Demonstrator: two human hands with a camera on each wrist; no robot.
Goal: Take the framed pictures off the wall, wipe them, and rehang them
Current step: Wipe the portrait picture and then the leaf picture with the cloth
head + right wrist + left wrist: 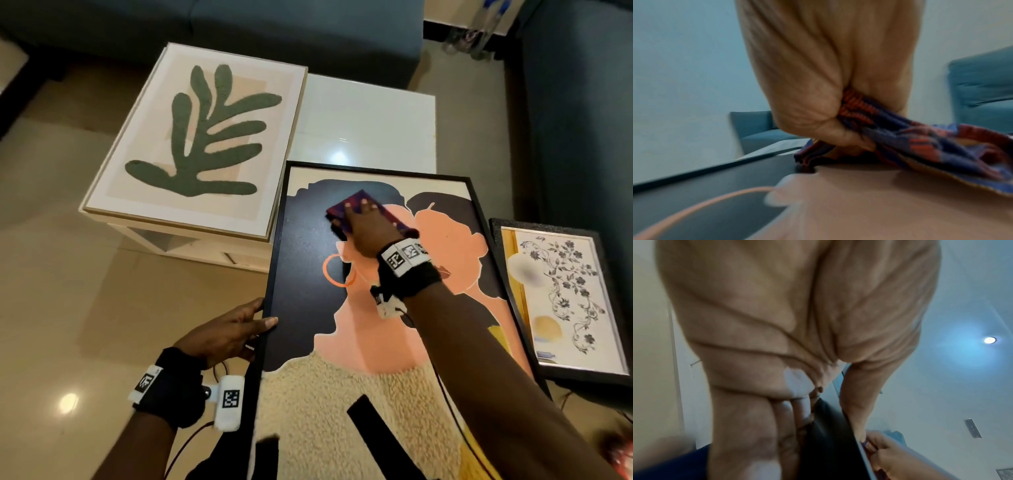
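A large black-framed picture (373, 329) with peach silhouettes leans from the white table (363, 116) toward me. My left hand (260, 318) grips its left frame edge, thumb on the front and fingers behind; the left wrist view shows that hand (777, 402) on the dark frame (828, 434). My right hand (363, 214) presses a red-and-blue cloth (352, 202) on the upper part of the picture's front. In the right wrist view the thumb of my right hand (828, 126) pinches the bunched cloth (920, 138) against the picture (838, 203).
A light-framed green leaf picture (191, 137) lies flat on the table's left half. A smaller black-framed floral picture (561, 301) leans at the right beside a blue sofa (582, 120). Another sofa (274, 31) stands behind the table, with bottles (476, 37) on the floor.
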